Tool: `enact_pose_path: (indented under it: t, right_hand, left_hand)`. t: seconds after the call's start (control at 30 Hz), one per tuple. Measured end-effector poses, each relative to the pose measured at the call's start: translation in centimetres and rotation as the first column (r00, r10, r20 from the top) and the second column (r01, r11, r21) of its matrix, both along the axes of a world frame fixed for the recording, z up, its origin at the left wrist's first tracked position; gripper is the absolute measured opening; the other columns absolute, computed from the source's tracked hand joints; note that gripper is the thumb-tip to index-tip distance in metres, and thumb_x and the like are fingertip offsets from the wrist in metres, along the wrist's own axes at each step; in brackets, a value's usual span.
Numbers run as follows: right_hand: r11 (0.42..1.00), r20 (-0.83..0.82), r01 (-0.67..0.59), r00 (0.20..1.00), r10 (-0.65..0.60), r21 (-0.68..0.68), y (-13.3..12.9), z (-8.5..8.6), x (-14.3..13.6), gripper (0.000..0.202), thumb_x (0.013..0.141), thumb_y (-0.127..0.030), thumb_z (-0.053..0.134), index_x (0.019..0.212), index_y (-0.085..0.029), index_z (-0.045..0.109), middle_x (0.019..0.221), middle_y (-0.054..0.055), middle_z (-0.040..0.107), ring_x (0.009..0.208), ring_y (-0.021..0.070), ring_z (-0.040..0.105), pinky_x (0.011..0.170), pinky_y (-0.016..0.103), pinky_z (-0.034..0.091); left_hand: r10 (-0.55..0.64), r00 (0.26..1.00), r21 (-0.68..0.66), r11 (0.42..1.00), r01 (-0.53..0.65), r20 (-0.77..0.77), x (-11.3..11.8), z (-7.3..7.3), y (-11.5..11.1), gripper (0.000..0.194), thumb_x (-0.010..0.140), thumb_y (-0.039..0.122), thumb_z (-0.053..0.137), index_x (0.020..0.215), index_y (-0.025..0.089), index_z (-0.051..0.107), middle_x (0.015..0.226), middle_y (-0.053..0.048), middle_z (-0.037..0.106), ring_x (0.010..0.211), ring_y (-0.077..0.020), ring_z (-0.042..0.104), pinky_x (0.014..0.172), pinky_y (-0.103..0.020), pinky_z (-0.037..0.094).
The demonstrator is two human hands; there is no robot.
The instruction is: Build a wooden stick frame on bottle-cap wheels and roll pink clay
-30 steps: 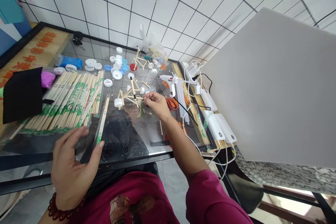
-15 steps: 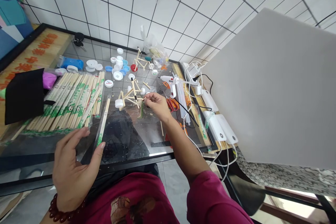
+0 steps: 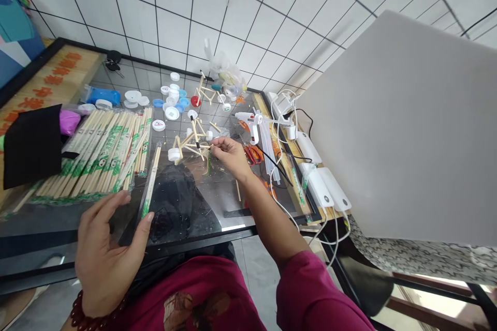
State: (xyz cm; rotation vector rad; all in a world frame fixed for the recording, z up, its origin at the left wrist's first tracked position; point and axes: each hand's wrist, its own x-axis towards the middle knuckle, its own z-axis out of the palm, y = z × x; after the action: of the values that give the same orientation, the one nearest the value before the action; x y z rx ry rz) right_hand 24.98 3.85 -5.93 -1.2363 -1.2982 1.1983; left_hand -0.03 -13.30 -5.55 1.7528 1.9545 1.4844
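My right hand pinches the end of a wooden stick on a small bicycle-like model built of sticks, with white bottle caps at its ends. The model rests on the glass tabletop, and dark bands wrap some of its joints. My left hand hovers over the table's front edge, thumb and fingers spread, holding nothing. Just beyond it lies a wrapped pair of chopsticks. A second stick model with a red cap stands farther back.
Many packed chopsticks lie at the left, beside a black sheet. White and blue bottle caps spread across the back. A glue gun, glue sticks, red-handled scissors and white power adapters with cables are at the right.
The view has shifted slightly. My right hand keeps its pinch at the model's stick, and my left hand stays spread near the table's edge.
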Motion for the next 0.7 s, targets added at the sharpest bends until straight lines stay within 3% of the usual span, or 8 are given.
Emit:
enact_pose_path:
  t: [0.43, 0.7]
  right_hand:
    - [1.000, -0.011, 0.000, 1.000, 0.000, -0.014, 0.02, 0.02, 0.05, 0.027, 0.066, -0.037, 0.082, 0.084, -0.019, 0.071, 0.075, -0.002, 0.069, 0.069, 0.0113, 0.061, 0.067, 0.025, 0.048]
    - [1.000, -0.011, -0.014, 1.000, 0.014, -0.011, 0.12, -0.24, 0.23, 0.030, 0.067, -0.035, 0.082, 0.092, -0.020, 0.076, 0.083, 0.000, 0.075, 0.079, 0.0145, 0.069, 0.082, 0.030, 0.055]
  left_hand:
    - [0.007, 1.000, -0.035, 0.999, -0.008, -0.023, 0.17, 0.51, -0.05, 0.049, 0.090, 0.044, 0.072, 0.132, 0.017, 0.067, 0.116, -0.015, 0.072, 0.127, -0.0350, 0.062, 0.117, -0.057, 0.047]
    - [0.012, 1.000, -0.027, 1.000, -0.012, -0.026, 0.21, 0.44, 0.10, 0.050, 0.089, 0.045, 0.073, 0.131, 0.018, 0.068, 0.117, -0.014, 0.072, 0.126, -0.0346, 0.063, 0.114, -0.054, 0.049]
